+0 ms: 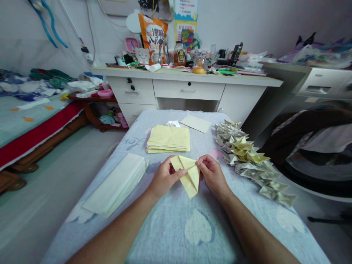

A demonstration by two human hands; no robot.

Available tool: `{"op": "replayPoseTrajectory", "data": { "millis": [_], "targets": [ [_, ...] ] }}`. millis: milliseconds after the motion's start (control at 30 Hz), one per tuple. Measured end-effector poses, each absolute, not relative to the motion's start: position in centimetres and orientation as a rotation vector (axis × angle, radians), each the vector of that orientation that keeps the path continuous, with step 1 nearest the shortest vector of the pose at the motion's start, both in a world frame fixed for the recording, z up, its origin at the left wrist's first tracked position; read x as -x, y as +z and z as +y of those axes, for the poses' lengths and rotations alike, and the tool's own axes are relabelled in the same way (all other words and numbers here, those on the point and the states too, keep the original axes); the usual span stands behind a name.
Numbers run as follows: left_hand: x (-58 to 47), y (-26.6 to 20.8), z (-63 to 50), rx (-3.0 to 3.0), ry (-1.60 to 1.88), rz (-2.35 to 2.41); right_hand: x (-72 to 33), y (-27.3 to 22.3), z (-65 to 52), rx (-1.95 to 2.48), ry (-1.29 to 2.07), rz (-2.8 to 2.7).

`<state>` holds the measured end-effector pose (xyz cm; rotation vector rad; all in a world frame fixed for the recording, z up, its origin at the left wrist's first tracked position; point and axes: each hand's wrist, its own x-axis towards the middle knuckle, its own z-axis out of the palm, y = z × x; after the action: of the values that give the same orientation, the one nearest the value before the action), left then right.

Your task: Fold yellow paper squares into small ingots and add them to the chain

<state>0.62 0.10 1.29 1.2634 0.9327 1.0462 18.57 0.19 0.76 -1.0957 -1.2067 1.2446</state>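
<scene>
A yellow sheet of paper [189, 179], partly folded with creases and flaps showing, is held up over the cloth-covered table. My left hand [165, 176] grips its left side, thumb on top and fingers behind. On the right edge, my right hand [213, 174] pinches the paper between thumb and fingers. Just beyond lies a stack of yellow paper sheets [169, 137]. To the left rests a pile of long pale folded papers [119, 183]. Along the right side runs a row of folded paper pieces [247, 157], mostly whitish with some yellow.
A pale card [195, 123] and a crumpled white tissue [172, 124] lie at the table's far end. Behind stands a white desk [189, 88] crowded with jars and an orange snack bag [154, 36]. A washing machine [324, 84] is at right, a bed [30, 106] at left.
</scene>
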Motion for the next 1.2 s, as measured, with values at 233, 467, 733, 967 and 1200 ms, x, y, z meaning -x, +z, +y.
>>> {"op": "replayPoseTrajectory", "data": {
  "millis": [233, 467, 733, 967, 1200],
  "targets": [
    [0.1, 1.9, 0.1, -1.283, 0.99, 0.982, -18.5, 0.7, -0.2, 1.085, 1.385, -1.391],
    [0.2, 1.6, 0.1, -1.359, 0.796, 0.928, -18.6, 0.4, -0.1, 1.059, 1.293, -1.38],
    [0.0, 1.6, 0.5, -1.349, 0.961, 1.104, -18.8, -0.1, -0.1, 1.073, 1.294, -1.489],
    [0.5, 0.8, 0.8, -1.613, 0.865, 1.192, -19.2, -0.1, 0.2, 1.241, 0.985, -1.675],
    [0.2, 1.0, 0.3, -1.901, 0.723, 1.257, -19.3, 0.4, -0.1, 1.463, 0.541, -2.059]
  ]
}}
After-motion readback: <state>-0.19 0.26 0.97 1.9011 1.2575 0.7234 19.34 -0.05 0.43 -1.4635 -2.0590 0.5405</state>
